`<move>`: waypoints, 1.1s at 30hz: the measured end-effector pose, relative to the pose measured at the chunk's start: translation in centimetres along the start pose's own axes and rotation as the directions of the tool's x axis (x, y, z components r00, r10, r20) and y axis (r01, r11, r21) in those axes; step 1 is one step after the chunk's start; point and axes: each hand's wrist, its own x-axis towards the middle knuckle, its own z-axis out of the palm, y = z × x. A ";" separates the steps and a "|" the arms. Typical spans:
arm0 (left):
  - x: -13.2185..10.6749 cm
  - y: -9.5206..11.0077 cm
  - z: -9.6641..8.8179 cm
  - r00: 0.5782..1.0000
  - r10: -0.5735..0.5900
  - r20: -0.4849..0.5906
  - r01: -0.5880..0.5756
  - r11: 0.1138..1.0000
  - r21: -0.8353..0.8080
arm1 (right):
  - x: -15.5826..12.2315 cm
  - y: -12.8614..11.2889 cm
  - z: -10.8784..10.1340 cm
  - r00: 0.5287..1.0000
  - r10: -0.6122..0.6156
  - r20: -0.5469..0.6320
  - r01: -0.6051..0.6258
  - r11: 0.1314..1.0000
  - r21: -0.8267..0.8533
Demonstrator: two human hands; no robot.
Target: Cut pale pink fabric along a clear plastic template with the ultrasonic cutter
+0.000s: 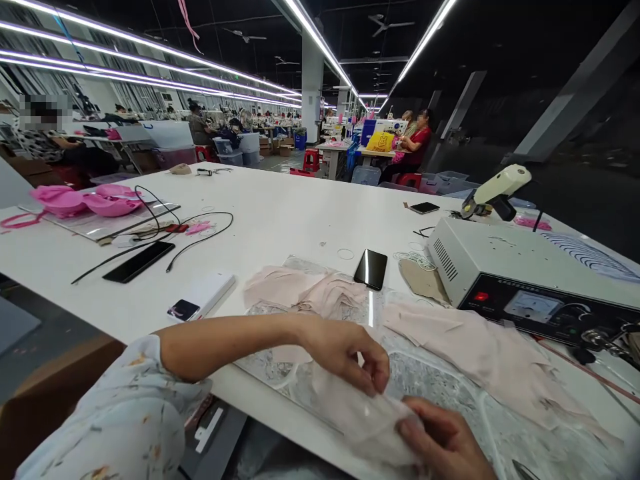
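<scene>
Just above the table's near edge, a thin pale pink fabric piece (357, 407) is stretched between my two hands. My left hand (345, 350) reaches across from the left, its fingertips pinched at the upper edge of the fabric. At the lower right, my right hand (443, 437) grips the other end between thumb and fingers. Behind my left hand lies a loose stack of pale pink fabric pieces (305, 288). A second, longer pile of the same fabric (475, 353) spreads out to the right, on a clear sheet over a marbled grey surface (425, 380).
A grey machine with a dial (535, 280) stands at the right, a cream handheld tool (500, 187) behind it. Phones (371, 269), a white box (203, 299), black cable (200, 220) and pink bra cups (90, 200) lie on the white table (280, 207). People sit farther back.
</scene>
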 end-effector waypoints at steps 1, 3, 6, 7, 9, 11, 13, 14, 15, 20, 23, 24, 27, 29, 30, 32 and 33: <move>0.0 -0.3 -1.0 0.999 -0.015 -0.038 0.021 0.990 0.141 | 1.0 -0.5 -0.4 0.984 -0.146 -0.105 0.131 0.982 -0.136; 0.0 -0.9 -3.1 0.990 0.014 -0.143 0.054 0.887 0.459 | 3.2 -1.5 -1.6 0.882 -0.424 -0.208 0.328 0.866 -0.376; 0.0 -2.1 -5.0 0.946 0.128 -0.299 0.121 0.715 0.689 | 5.9 -2.4 -2.7 0.740 -0.617 -0.268 0.424 0.737 -0.526; -0.1 -2.6 -5.0 0.936 0.148 -0.320 0.137 0.683 0.717 | 6.4 -2.4 -2.6 0.700 -0.671 -0.245 0.456 0.683 -0.570; -0.4 -3.8 -4.3 0.936 0.174 -0.306 0.137 0.621 0.772 | 6.6 -1.8 -1.8 0.651 -0.749 -0.125 0.532 0.567 -0.629; -0.7 -5.1 -3.0 0.954 0.195 -0.227 0.085 0.553 0.829 | 6.1 -0.8 -0.4 0.631 -0.775 0.023 0.601 0.470 -0.646; -0.9 -6.4 -1.7 0.966 0.210 -0.149 0.026 0.494 0.869 | 5.3 0.2 0.9 0.617 -0.778 0.118 0.636 0.405 -0.657; -1.0 -6.9 -1.1 0.969 0.218 -0.118 0.003 0.468 0.884 | 4.8 0.6 1.4 0.614 -0.775 0.148 0.640 0.380 -0.668; -1.1 -7.3 -0.8 0.970 0.226 -0.093 -0.017 0.443 0.897 | 4.4 0.9 1.7 0.613 -0.772 0.168 0.638 0.358 -0.682; -1.5 -8.3 -0.4 0.964 0.265 -0.026 -0.065 0.328 0.942 | 3.3 1.2 2.4 0.633 -0.742 0.219 0.575 0.262 -0.775; -1.7 -8.4 -0.2 0.957 0.290 -0.017 -0.065 0.270 0.961 | 3.1 1.3 2.3 0.629 -0.745 0.221 0.537 0.212 -0.816; -1.7 -8.4 -0.1 0.954 0.300 -0.022 -0.057 0.253 0.966 | 3.1 1.5 2.2 0.625 -0.749 0.218 0.527 0.200 -0.826; -1.4 -8.6 0.1 0.943 0.327 -0.066 -0.004 0.209 0.978 | 3.1 2.2 2.2 0.612 -0.761 0.214 0.511 0.173 -0.842; -1.0 -8.8 0.1 0.936 0.339 -0.093 0.030 0.187 0.982 | 3.2 2.6 2.4 0.612 -0.761 0.214 0.504 0.167 -0.848; -0.8 -8.9 0.2 0.935 0.341 -0.096 0.037 0.177 0.984 | 3.2 2.7 2.6 0.618 -0.758 0.210 0.496 0.168 -0.852; -0.5 -9.3 0.4 0.936 0.339 -0.092 0.038 0.162 0.986 | 3.1 2.9 2.9 0.635 -0.746 0.201 0.476 0.173 -0.862; -0.4 -9.4 0.5 0.938 0.334 -0.090 0.038 0.158 0.987 | 3.1 2.9 3.1 0.644 -0.739 0.198 0.468 0.175 -0.866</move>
